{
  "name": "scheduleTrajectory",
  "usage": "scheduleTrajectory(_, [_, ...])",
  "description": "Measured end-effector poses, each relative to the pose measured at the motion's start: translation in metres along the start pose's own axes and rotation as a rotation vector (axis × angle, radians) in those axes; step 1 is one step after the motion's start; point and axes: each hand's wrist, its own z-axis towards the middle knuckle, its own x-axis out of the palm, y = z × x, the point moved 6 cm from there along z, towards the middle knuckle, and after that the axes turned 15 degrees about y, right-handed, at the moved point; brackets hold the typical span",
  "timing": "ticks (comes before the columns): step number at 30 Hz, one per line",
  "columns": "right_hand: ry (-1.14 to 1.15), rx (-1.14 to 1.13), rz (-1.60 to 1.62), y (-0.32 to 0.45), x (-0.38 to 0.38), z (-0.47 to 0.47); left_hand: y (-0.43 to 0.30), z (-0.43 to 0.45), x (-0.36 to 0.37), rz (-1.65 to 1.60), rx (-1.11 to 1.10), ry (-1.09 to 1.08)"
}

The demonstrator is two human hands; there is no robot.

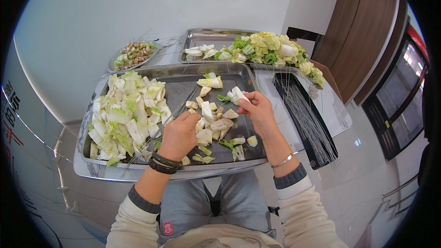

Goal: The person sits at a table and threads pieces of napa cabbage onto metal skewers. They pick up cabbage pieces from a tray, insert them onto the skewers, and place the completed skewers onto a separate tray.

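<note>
My left hand (180,132), with dark bangles at the wrist, is closed over thin metal skewers (186,101) above the large metal tray (253,93). Between the thumb and fingers of my right hand (256,112) is a white piece of cabbage (237,95); a skewer from the left hand runs to it. Beneath and between the hands lie cut pale vegetable pieces (215,126) and a few green leaf scraps (204,159). A big heap of skewered cabbage pieces (129,117) fills the tray's left side.
A black box (311,134) of metal skewers (306,120) stands at the right. Behind is a second metal tray (220,32) with cabbage leaves (268,46) heaped past its right end. A plate of skewered food (136,55) sits at the back left of the marble-patterned table (336,110).
</note>
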Motion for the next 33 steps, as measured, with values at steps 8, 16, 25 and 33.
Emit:
scheduleTrajectory(8, [0.225, 0.147, -0.009, -0.008, 0.033, -0.002, 0.000, 0.004, 0.003, 0.049, 0.038, -0.072])
scheduleTrajectory(16, [-0.097, -0.149, -1.182, -0.001, -0.006, 0.013, 0.014, 0.001, -0.002, 0.038, -0.104, -0.117])
scheduleTrajectory(25, [0.016, -0.038, -1.563, -0.033, 0.006, 0.026, 0.015, -0.003, -0.002, 0.021, -0.128, -0.080])
scheduleTrajectory(33, [0.006, 0.106, -1.535, -0.024, 0.009, 0.029, 0.014, -0.002, 0.000, 0.026, -0.107, -0.082])
